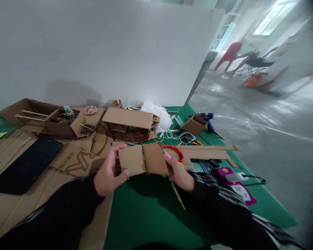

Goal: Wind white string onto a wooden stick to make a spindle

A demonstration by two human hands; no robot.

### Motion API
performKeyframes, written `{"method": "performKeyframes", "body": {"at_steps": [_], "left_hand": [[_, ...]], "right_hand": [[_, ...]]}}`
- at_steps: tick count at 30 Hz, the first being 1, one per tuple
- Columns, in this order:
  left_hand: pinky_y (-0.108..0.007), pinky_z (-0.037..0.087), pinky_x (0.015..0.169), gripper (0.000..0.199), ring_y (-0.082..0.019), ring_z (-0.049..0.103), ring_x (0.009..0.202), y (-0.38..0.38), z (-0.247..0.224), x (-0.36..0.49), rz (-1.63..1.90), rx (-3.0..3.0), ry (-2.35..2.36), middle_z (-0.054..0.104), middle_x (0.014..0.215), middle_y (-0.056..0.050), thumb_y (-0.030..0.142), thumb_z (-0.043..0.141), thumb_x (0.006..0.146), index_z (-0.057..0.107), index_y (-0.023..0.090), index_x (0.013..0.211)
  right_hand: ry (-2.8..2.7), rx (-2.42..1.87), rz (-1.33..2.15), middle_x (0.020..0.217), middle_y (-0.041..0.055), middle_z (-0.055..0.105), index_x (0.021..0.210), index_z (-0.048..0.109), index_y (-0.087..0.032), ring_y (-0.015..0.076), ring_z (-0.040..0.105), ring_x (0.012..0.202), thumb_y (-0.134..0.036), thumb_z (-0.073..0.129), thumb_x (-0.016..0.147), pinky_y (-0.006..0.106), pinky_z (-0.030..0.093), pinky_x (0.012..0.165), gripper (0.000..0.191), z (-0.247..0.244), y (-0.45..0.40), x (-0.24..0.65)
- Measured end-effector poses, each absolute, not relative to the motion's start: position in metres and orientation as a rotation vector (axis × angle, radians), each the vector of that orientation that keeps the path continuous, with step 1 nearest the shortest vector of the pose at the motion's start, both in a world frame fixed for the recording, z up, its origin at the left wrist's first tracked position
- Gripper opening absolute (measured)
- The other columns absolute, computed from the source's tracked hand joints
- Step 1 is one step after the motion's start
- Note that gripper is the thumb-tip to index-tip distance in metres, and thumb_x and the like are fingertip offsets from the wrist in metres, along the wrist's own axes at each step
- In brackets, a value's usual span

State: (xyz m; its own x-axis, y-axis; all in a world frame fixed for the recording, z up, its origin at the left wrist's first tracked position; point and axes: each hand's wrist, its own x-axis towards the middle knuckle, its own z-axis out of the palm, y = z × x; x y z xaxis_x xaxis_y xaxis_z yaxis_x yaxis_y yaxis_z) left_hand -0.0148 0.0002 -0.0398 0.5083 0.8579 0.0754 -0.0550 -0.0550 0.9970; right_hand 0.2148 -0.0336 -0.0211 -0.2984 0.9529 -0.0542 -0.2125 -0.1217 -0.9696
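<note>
Between my two hands is a small folded cardboard piece (pixel 131 160), made of two square panels that meet at a crease, the right one darker. My left hand (pixel 111 172) grips its left end, thumb over the lower front edge. At the other end my right hand (pixel 179 172) holds the right edge, with its thumb at the upper corner and its other fingers hidden behind. Just behind the piece, red-handled scissors or a similar red loop (pixel 177 152) lies near my right fingers. Below them a thin yellowish stick (pixel 177 196) rests on the green tabletop (pixel 138 215).
Cardboard box structures (pixel 129 117) and an open tray (pixel 36 119) line the back, before a white panel (pixel 106 52). A black tablet (pixel 26 166) lies on flat cardboard at left. White string (pixel 159 114), a blue glue gun (pixel 206 116) and a purple power strip (pixel 236 184) are rightward.
</note>
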Motion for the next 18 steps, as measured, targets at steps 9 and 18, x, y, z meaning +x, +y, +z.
{"method": "performKeyframes", "body": {"at_steps": [9, 18], "left_hand": [[-0.024, 0.057, 0.056, 0.063, -0.021, 0.052, 0.093, -0.001, -0.036, -0.014, 0.861, 1.390, 0.705, 0.042, 0.123, -0.008, 0.019, 0.065, 0.078, 0.031, 0.032, 0.129], [-0.024, 0.056, 0.055, 0.063, -0.019, 0.052, 0.087, -0.001, -0.031, -0.014, 0.848, 1.361, 0.690, 0.042, 0.120, -0.009, 0.021, 0.067, 0.077, 0.032, 0.031, 0.128]], "right_hand": [[-1.866, -0.803, 0.748, 0.146, 0.0160, 0.039, 0.149, 0.021, -0.020, 0.0344, 0.041, 0.133, -0.038, 0.063, 0.079, 0.050, 0.035, 0.109, 0.083, -0.023, -0.034, 0.231], [-2.037, -0.779, 0.692, 0.148, 0.0175, 0.036, 0.149, 0.015, -0.016, 0.0353, 0.037, 0.135, -0.041, 0.059, 0.077, 0.051, 0.032, 0.111, 0.088, -0.026, -0.032, 0.232]]}}
